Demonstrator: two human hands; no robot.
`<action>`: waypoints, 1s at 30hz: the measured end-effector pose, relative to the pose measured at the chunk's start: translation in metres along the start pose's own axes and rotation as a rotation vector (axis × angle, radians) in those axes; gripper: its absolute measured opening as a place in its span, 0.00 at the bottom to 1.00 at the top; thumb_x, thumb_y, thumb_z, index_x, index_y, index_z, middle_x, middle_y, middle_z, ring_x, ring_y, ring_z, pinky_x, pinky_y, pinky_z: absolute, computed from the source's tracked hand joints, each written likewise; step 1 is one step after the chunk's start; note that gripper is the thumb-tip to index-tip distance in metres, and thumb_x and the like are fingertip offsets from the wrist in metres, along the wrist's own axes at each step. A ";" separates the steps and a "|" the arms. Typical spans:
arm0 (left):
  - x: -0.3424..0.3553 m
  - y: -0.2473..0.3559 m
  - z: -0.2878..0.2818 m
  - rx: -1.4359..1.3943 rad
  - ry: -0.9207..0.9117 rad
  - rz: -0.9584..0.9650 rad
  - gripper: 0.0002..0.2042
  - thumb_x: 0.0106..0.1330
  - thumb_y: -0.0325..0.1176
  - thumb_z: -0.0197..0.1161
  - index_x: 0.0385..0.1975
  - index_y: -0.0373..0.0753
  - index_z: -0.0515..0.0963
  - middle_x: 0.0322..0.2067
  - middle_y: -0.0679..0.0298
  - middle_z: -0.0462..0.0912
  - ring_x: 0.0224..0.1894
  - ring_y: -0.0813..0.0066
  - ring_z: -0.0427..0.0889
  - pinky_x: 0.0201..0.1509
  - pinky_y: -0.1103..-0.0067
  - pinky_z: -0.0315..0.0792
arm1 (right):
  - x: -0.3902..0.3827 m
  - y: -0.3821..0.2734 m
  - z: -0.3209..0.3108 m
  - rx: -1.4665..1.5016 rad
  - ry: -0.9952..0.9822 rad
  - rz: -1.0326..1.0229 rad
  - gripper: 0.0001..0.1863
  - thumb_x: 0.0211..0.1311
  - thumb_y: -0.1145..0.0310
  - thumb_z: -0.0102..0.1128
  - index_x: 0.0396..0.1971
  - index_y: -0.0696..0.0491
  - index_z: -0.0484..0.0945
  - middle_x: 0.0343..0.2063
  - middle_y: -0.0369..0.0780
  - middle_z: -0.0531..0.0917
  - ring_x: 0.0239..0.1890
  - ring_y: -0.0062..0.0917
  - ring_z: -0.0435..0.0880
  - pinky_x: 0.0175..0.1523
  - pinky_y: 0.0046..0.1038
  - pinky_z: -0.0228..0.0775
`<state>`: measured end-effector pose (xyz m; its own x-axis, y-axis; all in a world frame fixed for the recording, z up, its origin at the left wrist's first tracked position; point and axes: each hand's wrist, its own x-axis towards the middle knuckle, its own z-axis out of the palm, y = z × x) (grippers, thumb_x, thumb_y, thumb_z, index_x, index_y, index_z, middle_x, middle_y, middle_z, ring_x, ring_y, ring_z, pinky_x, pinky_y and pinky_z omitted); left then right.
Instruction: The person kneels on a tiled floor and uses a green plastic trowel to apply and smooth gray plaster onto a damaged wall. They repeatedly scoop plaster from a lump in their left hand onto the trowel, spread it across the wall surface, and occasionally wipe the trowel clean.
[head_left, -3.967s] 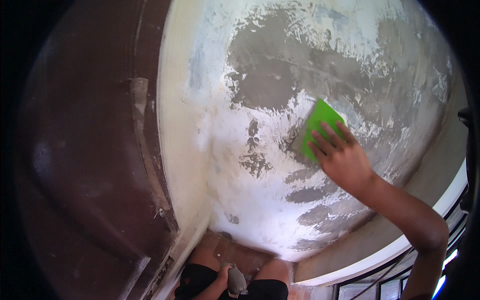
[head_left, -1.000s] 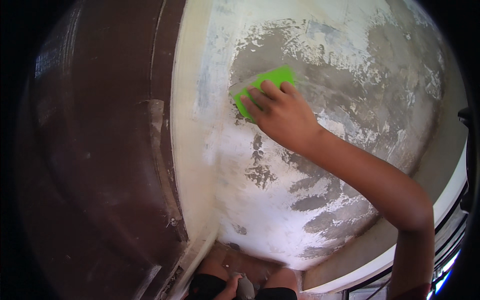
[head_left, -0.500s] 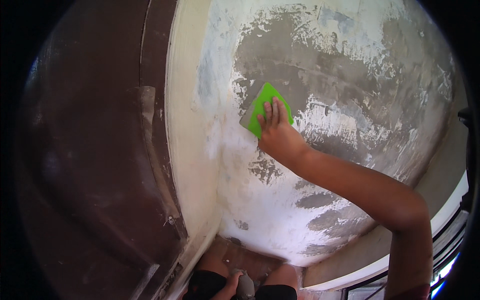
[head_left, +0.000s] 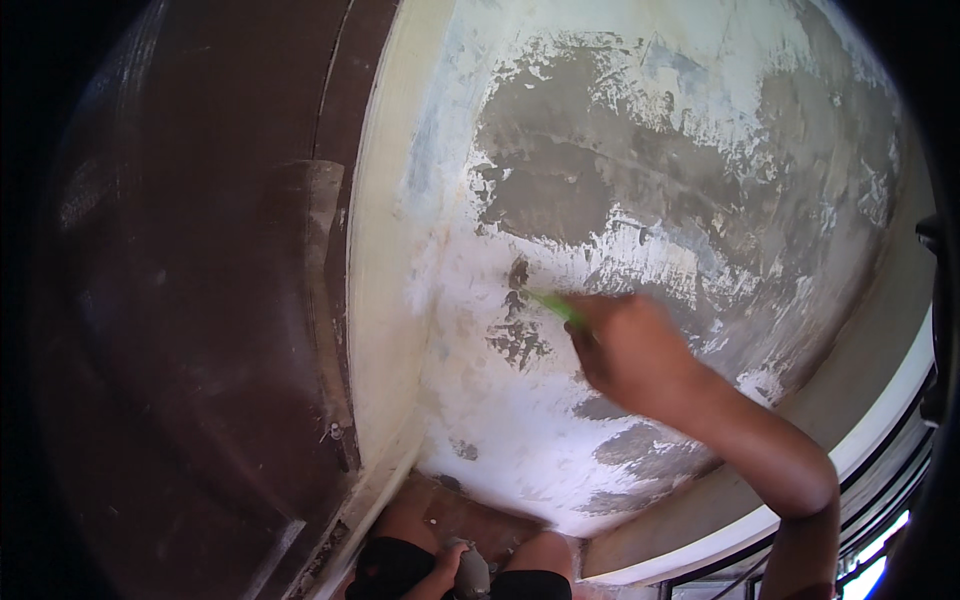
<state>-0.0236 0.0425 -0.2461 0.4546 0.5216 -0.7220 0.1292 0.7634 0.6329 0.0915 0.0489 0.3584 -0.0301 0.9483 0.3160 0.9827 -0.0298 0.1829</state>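
My right hand [head_left: 632, 350] is closed around a green putty spreader [head_left: 553, 304], seen almost edge-on and somewhat blurred. The spreader's tip is by a small dark grey dab [head_left: 519, 271] on the patchy wall [head_left: 650, 150], which shows white paint and grey filler. I cannot tell whether the tip touches the wall. Low down between my knees, my left hand [head_left: 445, 575] is closed on a grey, rounded lump [head_left: 472, 570] that looks like filler; its lower part is cut off by the picture's edge.
A dark brown door [head_left: 200, 300] stands to the left, with a cream frame strip [head_left: 385, 260] beside the wall. A ledge [head_left: 680, 530] curves along the wall's lower right, near dark window bars [head_left: 880, 480]. Reddish floor [head_left: 455, 505] shows below.
My right hand has moved down and slightly right. The spreader has turned from flat against the wall to edge-on. A dark grey dab now shows by its tip. The view has shifted slightly.
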 end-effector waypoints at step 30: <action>-0.006 0.004 -0.002 0.031 -0.004 0.047 0.24 0.50 0.42 0.66 0.46 0.37 0.77 0.40 0.53 0.80 0.44 0.59 0.79 0.47 0.65 0.73 | 0.081 0.091 0.059 -0.884 0.302 -0.298 0.27 0.60 0.71 0.54 0.62 0.50 0.72 0.65 0.45 0.70 0.68 0.37 0.67 0.73 0.49 0.50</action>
<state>-0.0276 0.0432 -0.2401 0.4639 0.5551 -0.6905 0.1347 0.7261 0.6742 0.1893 0.1421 0.3454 -0.4215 0.8381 0.3462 0.4398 -0.1449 0.8863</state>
